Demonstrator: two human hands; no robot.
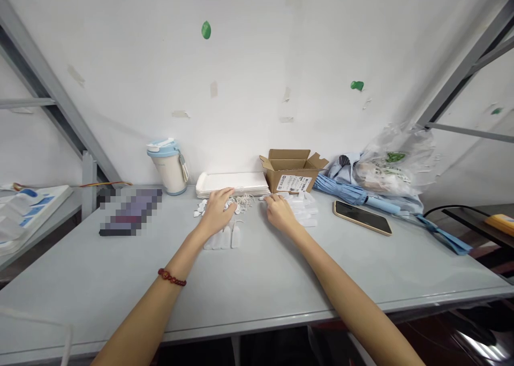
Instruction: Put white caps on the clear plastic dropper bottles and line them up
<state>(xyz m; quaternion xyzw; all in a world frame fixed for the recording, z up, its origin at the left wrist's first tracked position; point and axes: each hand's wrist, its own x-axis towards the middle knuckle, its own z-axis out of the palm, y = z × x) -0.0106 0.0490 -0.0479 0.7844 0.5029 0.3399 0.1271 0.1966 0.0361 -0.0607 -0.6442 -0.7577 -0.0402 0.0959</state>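
My left hand (219,211), palm down with the thumb apart from the fingers, rests over small white pieces (199,208) and a tangle of thin white cords (243,201). Its fingertips are partly hidden among them. Just below it, several translucent white rounded tabs (225,238) lie in a row on the table. My right hand (280,210) has its fingers curled in, with a small white bit at the fingertips that is too small to name. Against its right side lies a pile of translucent white flat pieces (305,208).
Behind the hands are a stack of white trays (236,182) and an open cardboard box (289,173). A tumbler (169,167) stands left. A phone (362,217), a folded blue umbrella (345,189) and a plastic bag (391,162) lie right, on the grey table (257,285).
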